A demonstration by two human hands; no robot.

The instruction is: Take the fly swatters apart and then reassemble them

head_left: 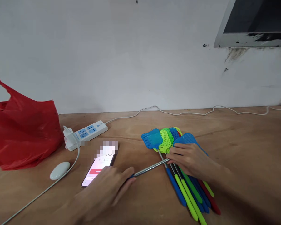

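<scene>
Between my hands is a fly swatter with a metal rod. My left hand is closed round its blue handle end, of which only a little shows. At the other end of the rod, my right hand grips near a blue mesh head, which seems to belong to the same swatter and is partly covered by my fingers. Under and beside my right hand lies a fanned pile of fly swatters with blue, yellow-green, green and red handles; a blue head and a yellow-green handle show on its left side.
Left of my left hand lies a lit phone, partly pixelated. Behind it are a white power strip, a white mouse-shaped object and a red plastic bag. A white cable runs along the wall.
</scene>
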